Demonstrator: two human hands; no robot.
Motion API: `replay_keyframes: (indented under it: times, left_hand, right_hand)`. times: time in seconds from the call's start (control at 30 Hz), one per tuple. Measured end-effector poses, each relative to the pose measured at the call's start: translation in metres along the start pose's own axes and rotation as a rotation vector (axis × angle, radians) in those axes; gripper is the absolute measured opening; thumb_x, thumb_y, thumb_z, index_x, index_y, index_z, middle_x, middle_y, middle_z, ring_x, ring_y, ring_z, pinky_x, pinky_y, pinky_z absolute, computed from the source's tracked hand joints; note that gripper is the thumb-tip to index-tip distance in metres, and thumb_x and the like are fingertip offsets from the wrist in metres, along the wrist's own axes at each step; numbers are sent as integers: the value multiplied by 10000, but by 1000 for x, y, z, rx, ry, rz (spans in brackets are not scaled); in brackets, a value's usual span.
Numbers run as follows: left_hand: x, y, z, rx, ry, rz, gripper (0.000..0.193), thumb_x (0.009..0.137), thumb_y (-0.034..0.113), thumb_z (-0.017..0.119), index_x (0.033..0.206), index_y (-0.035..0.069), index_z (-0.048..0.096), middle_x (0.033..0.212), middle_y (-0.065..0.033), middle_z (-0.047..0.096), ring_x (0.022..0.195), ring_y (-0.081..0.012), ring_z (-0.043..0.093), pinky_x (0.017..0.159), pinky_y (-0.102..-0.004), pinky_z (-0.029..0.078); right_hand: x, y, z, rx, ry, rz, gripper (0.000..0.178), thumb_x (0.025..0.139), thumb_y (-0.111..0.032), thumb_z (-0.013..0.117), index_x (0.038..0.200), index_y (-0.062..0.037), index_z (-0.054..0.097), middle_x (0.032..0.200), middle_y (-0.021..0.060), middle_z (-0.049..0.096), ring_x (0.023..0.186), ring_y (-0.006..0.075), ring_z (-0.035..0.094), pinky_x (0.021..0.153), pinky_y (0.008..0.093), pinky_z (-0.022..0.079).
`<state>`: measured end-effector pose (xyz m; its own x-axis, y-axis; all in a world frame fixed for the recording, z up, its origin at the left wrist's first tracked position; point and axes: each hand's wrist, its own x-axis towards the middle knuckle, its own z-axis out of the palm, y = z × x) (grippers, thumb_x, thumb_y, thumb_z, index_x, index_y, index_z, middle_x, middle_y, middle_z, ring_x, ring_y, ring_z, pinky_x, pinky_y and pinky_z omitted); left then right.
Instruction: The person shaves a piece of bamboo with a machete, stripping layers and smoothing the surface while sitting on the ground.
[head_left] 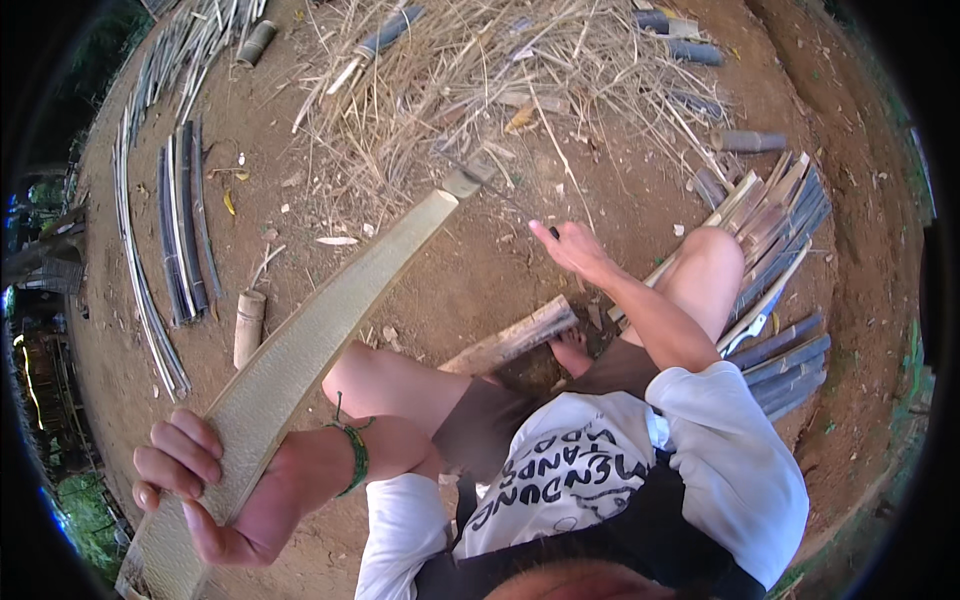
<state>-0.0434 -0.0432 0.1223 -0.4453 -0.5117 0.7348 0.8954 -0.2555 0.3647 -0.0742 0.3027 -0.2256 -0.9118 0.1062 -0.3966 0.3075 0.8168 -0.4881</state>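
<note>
The hands (pixel 575 252) hold a bamboo slat (pixel 330 310) and a knife (pixel 510 199).

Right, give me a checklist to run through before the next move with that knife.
1. Left hand gripping the bamboo strip: ok.
2. Right hand closed on the handle end of the knife: ok.
3. Knife at the bamboo strip's far end: ok.
4. Left hand apart from the knife: ok, it grips near the opposite end.
5. Knife sharpness: cannot tell.
6. Ground tidy: not ok, a pile of shavings lies ahead.
</note>
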Motion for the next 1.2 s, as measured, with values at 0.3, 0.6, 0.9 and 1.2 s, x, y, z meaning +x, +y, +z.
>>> replay_keyframes:
  times: [0.3,0.6,0.9,1.2]
  left_hand:
    - [9,-7,3,2,12,13,306,695,71,557,987,13,485,732,-35,362,586,-130,333,586,-280,294]
    - [12,-10,2,-17,48,-25,294,659,48,585,939,11,500,699,-31,351,571,-121,326,570,-263,285]
    - [12,-6,-4,-20,9,-8,313,656,62,590,952,11,498,706,-35,363,570,-127,333,580,-267,294]
    - [10,-4,-8,-28,-5,-17,300,658,68,590,944,12,517,706,-34,369,568,-125,335,574,-269,295]
  right_hand:
    - [50,28,13,-52,112,252,840,950,-717,391,1032,43,740,908,268,722,951,432,700,894,508,530]
    - [40,28,15,39,-20,268,891,948,-733,364,1047,76,724,1085,305,691,1092,446,650,964,515,494]
    - [27,12,24,101,44,4,908,959,-725,354,910,112,702,947,308,697,988,459,667,916,483,510]
    - [37,10,4,107,-101,131,970,925,-771,375,996,144,689,1037,369,664,1069,452,656,927,503,501]
